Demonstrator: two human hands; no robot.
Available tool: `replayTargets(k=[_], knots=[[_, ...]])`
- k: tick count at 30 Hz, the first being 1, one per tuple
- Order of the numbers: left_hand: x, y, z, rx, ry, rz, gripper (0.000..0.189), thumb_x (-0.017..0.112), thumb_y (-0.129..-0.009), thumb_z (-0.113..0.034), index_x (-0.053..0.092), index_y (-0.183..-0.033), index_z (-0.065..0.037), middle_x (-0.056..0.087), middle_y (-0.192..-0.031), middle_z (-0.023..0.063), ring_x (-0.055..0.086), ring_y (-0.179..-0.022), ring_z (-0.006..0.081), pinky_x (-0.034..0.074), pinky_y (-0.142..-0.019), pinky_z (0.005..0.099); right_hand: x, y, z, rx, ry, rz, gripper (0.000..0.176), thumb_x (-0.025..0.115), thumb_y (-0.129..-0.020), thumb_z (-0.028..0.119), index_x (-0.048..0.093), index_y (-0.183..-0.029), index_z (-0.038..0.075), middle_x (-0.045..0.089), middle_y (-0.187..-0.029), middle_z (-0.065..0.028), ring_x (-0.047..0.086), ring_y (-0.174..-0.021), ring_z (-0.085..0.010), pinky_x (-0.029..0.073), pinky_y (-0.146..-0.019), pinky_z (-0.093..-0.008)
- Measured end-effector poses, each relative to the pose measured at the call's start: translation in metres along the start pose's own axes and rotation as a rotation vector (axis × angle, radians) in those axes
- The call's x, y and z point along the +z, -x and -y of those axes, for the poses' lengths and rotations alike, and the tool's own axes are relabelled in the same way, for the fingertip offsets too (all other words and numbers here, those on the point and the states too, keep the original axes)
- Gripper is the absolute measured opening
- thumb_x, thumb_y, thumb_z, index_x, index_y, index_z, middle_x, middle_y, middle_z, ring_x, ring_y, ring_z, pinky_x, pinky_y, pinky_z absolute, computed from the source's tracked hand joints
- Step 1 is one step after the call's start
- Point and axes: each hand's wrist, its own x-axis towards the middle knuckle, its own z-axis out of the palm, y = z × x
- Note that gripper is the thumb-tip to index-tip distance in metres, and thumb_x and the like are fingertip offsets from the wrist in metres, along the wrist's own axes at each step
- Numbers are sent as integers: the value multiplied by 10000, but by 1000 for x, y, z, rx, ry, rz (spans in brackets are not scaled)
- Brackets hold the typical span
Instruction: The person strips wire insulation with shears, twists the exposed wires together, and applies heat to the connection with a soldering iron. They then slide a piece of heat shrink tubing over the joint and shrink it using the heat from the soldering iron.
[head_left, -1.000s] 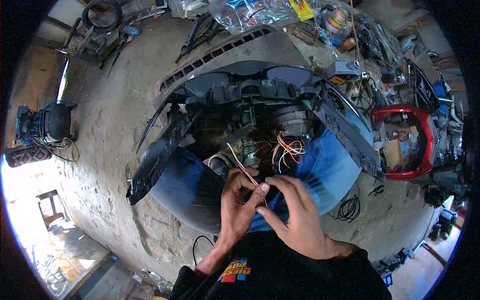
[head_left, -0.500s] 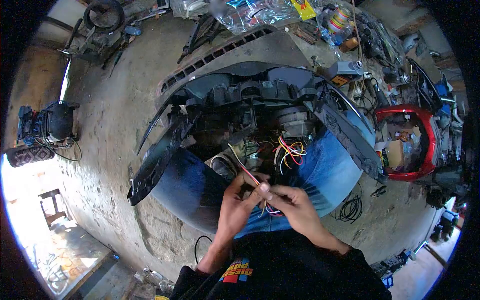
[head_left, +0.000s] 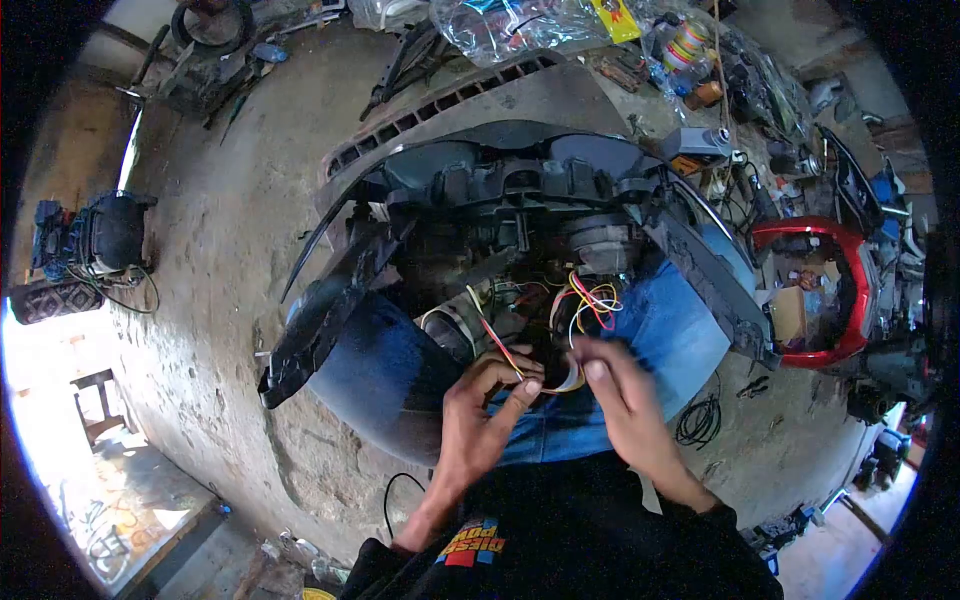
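Observation:
Thin coloured wires in red, white and yellow run up from my left hand, which pinches them between thumb and fingers. From that pinch the strands bend across to my right hand, slightly smeared by motion, its thumb and fingers closed around them. Just above the right hand, more loose wires in yellow, white and red form loops. Both hands are over my lap, in front of a large black plastic housing with round lamp-like parts on its inner side. Where the wires end inside the housing is hidden.
Black side arms of the housing flank my jeans. At right lie a red frame, a coil of black cable and a grey bottle. Plastic bags lie at the top; a dark machine part is at left.
My hands were together on the wires; now the right hand has moved right, away from the left, with wires stretched between them. The view has shifted slightly.

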Motion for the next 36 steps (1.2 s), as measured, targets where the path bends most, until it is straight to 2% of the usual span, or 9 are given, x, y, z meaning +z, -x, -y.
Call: replayTargets(k=[1, 5, 9, 19, 22, 26, 30, 34, 36], knots=[[1, 2, 1, 30, -50, -41, 78, 712, -914, -61, 678, -935, 6, 692, -1063, 122, 631, -1072, 201, 471, -967, 331, -7, -1, 29, -100, 176, -49, 348, 609, -979, 138, 605, -1314, 45, 636, -1193, -159, 611, -1148, -332, 490, -970, -458], [13, 9, 2, 65, -80, -163, 127, 747, -888, -84, 658, -882, 6, 642, -1021, 126, 634, -993, 246, 493, -877, 346, -1, 11, 37, -705, 470, -21, 554, 773, -798, 100, 612, -1327, 58, 617, -1274, -146, 580, -1203, -368, 451, -1023, -494], [19, 7, -2, 144, -191, -234, 179, 749, -891, -88, 606, -838, 6, 560, -951, 106, 564, -917, 230, 457, -842, 335, 25, 14, 10, -425, 331, -62, 509, 779, -800, 111, 632, -1280, 25, 637, -1274, -143, 590, -1207, -344, 430, -1044, -493], [24, 9, -2, 21, 43, -175, 202, 725, -928, -99, 580, -819, -8, 537, -975, 79, 539, -938, 180, 430, -869, 305, 27, 21, -13, -407, 431, -203, 176, 774, -823, 138, 739, -955, 27, 709, -1012, -96, 638, -929, -273, 463, -954, -460], [22, 6, -3, -110, 241, -52, 146, 672, -978, -132, 648, -938, 6, 595, -1085, 99, 549, -924, 156, 458, -885, 304, 24, 23, 1, 67, 110, -30, 125, 717, -909, 148, 729, -884, 27, 682, -954, -96, 629, -833, -216, 478, -843, -400], [8, -1, -5, -167, 529, 244, 253, 587, -1034, -185, 677, -1167, 11, 627, -1248, 132, 596, -1046, 172, 480, -957, 328, 16, 18, 0, 553, -1009, 223, 262, 604, -1023, 236, 665, -950, -7, 585, -771, 3, 473, -670, -94, 440, -719, -299], [3, -2, 17, -93, 482, 351, 235, 601, -1016, -151, 698, -1154, 12, 656, -1235, 137, 599, -1203, 235, 473, -1020, 362, 11, 15, -22, 776, -1492, 582, 217, 541, -1042, 273, 518, -887, 124, 411, -658, 70, 473, -746, -119, 428, -902, -360], [6, -1, 21, 87, 326, 219, 117, 675, -949, -77, 706, -1021, 9, 677, -1130, 130, 618, -1182, 263, 479, -1002, 376, 9, 21, -43, 740, -1601, 716, 224, 526, -1051, 297, 552, -980, 86, 493, -749, 34, 546, -857, -178, 449, -949, -417], [7, 2, 21, 156, 174, 140, 75, 704, -919, -59, 696, -964, 1, 681, -1075, 130, 624, -1173, 276, 482, -988, 381, -3, 22, -37, 732, -1250, 601, 233, 524, -1053, 275, 588, -1054, 51, 577, -827, -23, 583, -947, -215, 467, -951, -443]])
